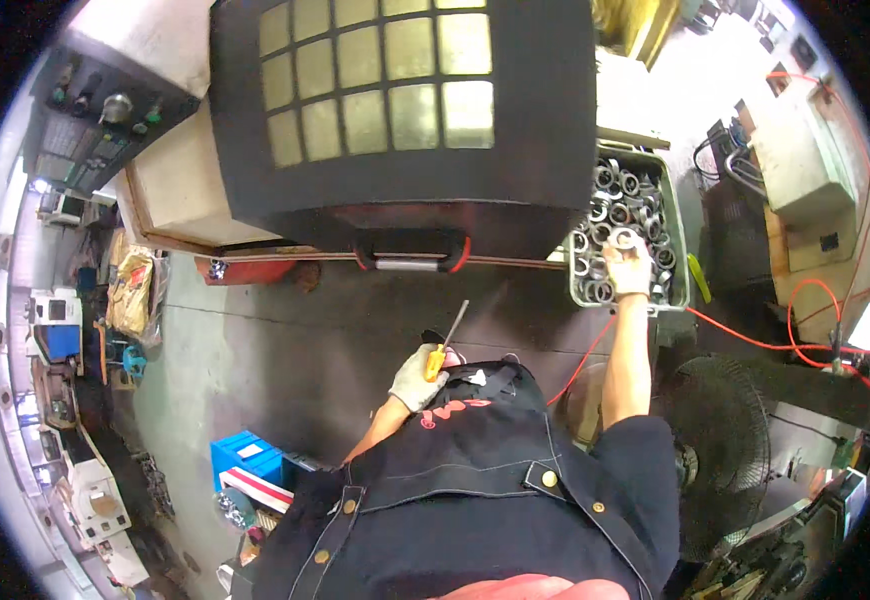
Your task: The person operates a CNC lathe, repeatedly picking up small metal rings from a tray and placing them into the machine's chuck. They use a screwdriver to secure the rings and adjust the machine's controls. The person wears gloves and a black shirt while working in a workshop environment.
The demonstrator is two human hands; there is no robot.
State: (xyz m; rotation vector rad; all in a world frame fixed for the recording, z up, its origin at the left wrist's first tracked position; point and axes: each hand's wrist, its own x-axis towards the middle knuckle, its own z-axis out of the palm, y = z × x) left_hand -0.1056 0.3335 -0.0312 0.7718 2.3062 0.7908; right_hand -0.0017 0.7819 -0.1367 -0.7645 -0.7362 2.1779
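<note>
My left hand (417,380), in a pale work glove, is closed round the yellow handle of a screwdriver (436,362) in front of my apron. Its metal shaft points up and away from me. On the right, my gloved right hand (629,272) reaches over a grey-green bin (677,200) full of metal rings (612,180). At its fingertips is one bright metal ring (624,239), which the fingers appear to grip. My right palm hides some of the rings underneath.
Ahead stands a machine with a dark windowed door (405,180) and a door handle (413,252). A control panel (95,120) is at the upper left. A fan (720,455) stands near my right arm, by an orange hose (745,332). A blue box (245,458) sits lower left.
</note>
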